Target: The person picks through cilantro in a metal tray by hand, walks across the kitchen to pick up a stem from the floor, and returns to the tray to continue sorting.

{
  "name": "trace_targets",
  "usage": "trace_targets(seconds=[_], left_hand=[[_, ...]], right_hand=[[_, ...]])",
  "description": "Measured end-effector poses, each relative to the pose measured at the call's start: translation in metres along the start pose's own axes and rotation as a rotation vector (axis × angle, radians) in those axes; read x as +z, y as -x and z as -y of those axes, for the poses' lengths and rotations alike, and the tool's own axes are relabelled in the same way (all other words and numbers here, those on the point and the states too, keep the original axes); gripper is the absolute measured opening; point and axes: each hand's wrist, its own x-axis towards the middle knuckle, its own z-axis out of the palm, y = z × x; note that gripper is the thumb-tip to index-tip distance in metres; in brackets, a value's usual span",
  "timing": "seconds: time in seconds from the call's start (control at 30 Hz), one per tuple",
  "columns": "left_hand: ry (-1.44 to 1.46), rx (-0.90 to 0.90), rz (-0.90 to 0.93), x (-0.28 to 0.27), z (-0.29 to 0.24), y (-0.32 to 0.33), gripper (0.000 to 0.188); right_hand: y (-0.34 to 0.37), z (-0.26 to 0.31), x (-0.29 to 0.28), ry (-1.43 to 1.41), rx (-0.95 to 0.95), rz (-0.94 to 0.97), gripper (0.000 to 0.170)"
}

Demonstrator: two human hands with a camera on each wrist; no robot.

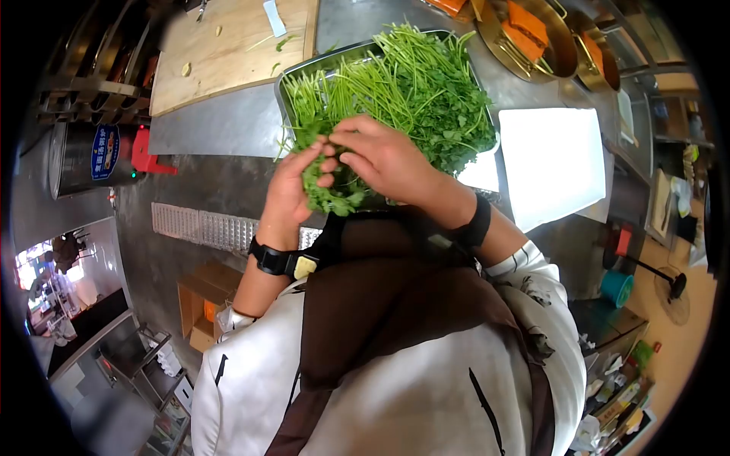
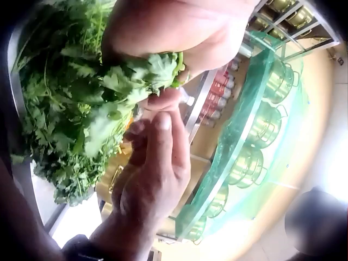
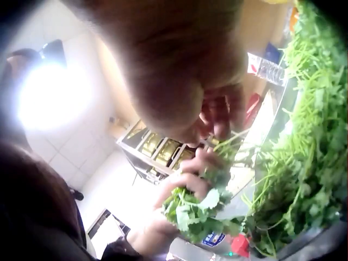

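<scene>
A small bunch of leafy greens point(image 1: 334, 197) hangs from my left hand point(image 1: 290, 186), whose fingers curl round it. My right hand point(image 1: 388, 161) meets the left fingertips above the bunch, its fingers bent. In the left wrist view the held leaves point(image 2: 128, 81) lie by the left palm, and the right hand point(image 2: 155, 171) has its fingertips close beside them. The right wrist view has the left hand point(image 3: 187, 187) round the bunch point(image 3: 198, 215), with thin stems near the right fingers. Behind both hands, a metal tray point(image 1: 283, 95) holds a large heap of greens point(image 1: 411, 91).
A wooden board point(image 1: 236, 53) with scraps lies at the back left. White paper point(image 1: 553, 163) is right of the tray. Golden pans point(image 1: 559, 53) with orange packets stand at the back right. A red stool point(image 1: 144, 152) and a cardboard box point(image 1: 201, 285) are lower left.
</scene>
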Motion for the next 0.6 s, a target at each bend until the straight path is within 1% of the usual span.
trace_targets(seconds=[0.03,0.07,0.1,0.17,0.2,0.23,0.3,0.33,0.4,0.43,0.5,0.57,0.6], left_hand=[[0.002,-0.002,-0.002,-0.007,-0.004,0.001,0.017],[0.076,0.024,-0.027,-0.019,-0.008,0.004,0.015],[0.151,0.056,-0.056,-0.028,-0.012,0.008,0.013],[0.184,0.097,-0.128,-0.035,-0.022,0.023,0.013],[0.179,0.147,-0.151,-0.041,-0.027,0.03,0.013],[0.172,0.197,-0.176,-0.046,-0.033,0.038,0.014],[0.222,0.227,-0.204,-0.053,-0.04,0.052,0.014],[0.228,0.256,-0.219,-0.057,-0.041,0.056,0.014],[0.24,0.294,-0.254,-0.061,-0.043,0.064,0.014],[0.251,0.303,-0.266,-0.064,-0.043,0.068,0.014],[0.251,0.308,-0.264,-0.069,-0.042,0.073,0.014],[0.269,0.325,-0.289,-0.076,-0.039,0.077,0.015],[0.261,0.331,-0.295,-0.081,-0.036,0.078,0.016]], right_hand=[[0.001,-0.001,0.001,-0.049,-0.015,-0.089,0.017],[0.003,-0.004,-0.003,-0.13,0.095,-0.053,0.021],[0.003,-0.011,-0.004,-0.14,0.092,-0.043,0.021],[0.0,-0.028,0.007,-0.039,0.407,0.108,0.025],[-0.004,-0.034,0.018,0.066,0.409,0.192,0.032],[-0.009,-0.035,0.031,0.043,0.396,0.206,0.032],[-0.019,-0.03,0.056,0.412,0.369,0.397,0.035],[-0.021,-0.037,0.07,0.404,0.358,0.412,0.035],[-0.02,-0.057,0.099,0.561,0.365,0.418,0.037],[-0.024,-0.062,0.102,0.558,0.353,0.433,0.037],[-0.026,-0.079,0.093,0.412,0.467,0.384,0.032],[-0.021,-0.111,0.077,0.128,0.339,0.286,0.025],[-0.029,-0.088,0.051,-0.158,0.583,0.279,0.022]])
